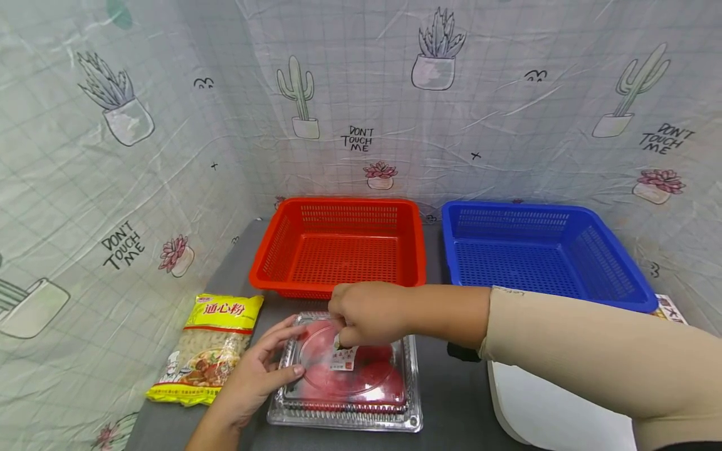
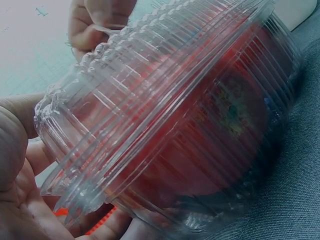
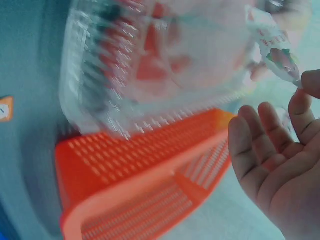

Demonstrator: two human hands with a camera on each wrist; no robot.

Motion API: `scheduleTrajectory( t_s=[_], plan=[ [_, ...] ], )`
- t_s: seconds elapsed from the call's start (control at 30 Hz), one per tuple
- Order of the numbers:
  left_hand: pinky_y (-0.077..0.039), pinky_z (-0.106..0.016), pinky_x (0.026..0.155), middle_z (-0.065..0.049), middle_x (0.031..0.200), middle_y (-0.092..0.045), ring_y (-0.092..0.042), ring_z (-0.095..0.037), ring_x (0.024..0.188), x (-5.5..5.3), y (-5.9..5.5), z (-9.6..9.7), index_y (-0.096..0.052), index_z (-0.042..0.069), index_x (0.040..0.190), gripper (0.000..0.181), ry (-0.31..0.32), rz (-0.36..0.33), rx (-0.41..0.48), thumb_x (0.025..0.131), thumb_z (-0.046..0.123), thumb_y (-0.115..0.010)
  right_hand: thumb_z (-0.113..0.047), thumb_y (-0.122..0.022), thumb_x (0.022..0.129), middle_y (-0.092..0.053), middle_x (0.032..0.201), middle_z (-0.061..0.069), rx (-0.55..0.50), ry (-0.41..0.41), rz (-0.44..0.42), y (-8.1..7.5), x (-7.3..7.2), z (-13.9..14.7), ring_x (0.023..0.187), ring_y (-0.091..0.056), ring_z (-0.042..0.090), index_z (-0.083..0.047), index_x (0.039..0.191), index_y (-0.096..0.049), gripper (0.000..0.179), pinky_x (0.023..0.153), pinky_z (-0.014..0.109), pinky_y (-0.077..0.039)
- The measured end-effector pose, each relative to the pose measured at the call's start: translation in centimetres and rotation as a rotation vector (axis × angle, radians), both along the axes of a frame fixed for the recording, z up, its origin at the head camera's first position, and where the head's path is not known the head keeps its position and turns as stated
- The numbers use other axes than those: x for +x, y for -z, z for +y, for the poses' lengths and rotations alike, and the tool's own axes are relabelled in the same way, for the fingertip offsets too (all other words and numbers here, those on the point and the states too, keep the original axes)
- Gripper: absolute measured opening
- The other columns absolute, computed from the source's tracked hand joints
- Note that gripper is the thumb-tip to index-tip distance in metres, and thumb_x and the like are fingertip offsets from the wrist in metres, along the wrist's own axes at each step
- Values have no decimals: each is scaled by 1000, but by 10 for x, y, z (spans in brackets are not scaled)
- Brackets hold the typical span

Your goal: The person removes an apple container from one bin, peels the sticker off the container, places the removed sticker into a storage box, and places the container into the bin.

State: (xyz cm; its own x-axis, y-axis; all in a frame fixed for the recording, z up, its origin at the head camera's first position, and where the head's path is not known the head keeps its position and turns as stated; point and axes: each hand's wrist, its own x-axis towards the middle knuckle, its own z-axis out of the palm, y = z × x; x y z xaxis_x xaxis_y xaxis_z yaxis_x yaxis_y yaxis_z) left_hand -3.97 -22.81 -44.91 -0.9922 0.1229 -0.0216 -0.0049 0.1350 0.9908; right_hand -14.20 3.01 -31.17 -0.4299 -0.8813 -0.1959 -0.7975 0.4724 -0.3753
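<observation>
Partly hidden label point(image 1: 343, 360), right grip point(image 1: 372, 310) pinching it, sleeve point(image 1: 575, 351) cropped

Clear box point(image 1: 344, 421) common to all views

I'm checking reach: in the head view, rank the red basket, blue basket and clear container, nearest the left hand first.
1. Clear container, touching the left hand.
2. Red basket, just behind it.
3. Blue basket, farther right, behind the right arm.
</observation>
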Motion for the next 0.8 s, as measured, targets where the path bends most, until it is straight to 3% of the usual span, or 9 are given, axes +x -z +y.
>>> scheduleTrajectory(
  t_s=[0.13,0.3,0.4,0.57,0.63,0.8],
  plan=[
    [-46,-23,103,-14,170,-35,-27,-41,154,0,1,0,-64,5,146,59,0,2,-8,90,3,-83,-15,-69,95,-57,96,-8,-47,-12,-65,-17,-2,15,79,-52,9,-21,84,-62,14,71,25,-47],
    [-44,-22,103,-12,170,-35,-30,-44,153,1,-1,0,-64,6,146,59,-21,-10,-22,90,3,-84,-8,-63,94,-56,95,-6,-50,-10,-158,-26,-7,51,76,-50,8,-21,84,-59,17,68,27,-46],
    [-47,-24,101,-13,170,-35,-33,-45,151,1,-1,0,-64,5,145,59,-24,-9,-12,90,2,-84,-6,-63,91,-56,92,-7,-33,-30,-154,-23,-8,83,78,-51,7,-21,83,-58,18,69,26,-46],
    [-52,-28,99,-14,170,-35,-31,-42,153,0,-1,0,-65,4,145,59,-12,-29,4,89,3,-84,-14,-73,88,-55,87,-17,55,26,-181,-14,-1,149,81,-50,2,-25,82,-61,18,70,25,-44],
    [-51,-28,100,-13,170,-35,-30,-41,153,0,-1,0,-65,5,144,58,-15,-35,0,89,4,-85,-18,-76,89,-54,85,-20,107,83,-228,-10,4,176,79,-49,1,-28,81,-61,19,70,25,-43],
    [-50,-26,101,-12,170,-36,-30,-40,154,-1,-2,-1,-66,7,145,58,-19,-47,-9,90,5,-85,-12,-74,89,-56,80,-20,142,218,-351,8,16,239,77,-50,-1,-27,83,-62,21,67,24,-42]
  ],
)
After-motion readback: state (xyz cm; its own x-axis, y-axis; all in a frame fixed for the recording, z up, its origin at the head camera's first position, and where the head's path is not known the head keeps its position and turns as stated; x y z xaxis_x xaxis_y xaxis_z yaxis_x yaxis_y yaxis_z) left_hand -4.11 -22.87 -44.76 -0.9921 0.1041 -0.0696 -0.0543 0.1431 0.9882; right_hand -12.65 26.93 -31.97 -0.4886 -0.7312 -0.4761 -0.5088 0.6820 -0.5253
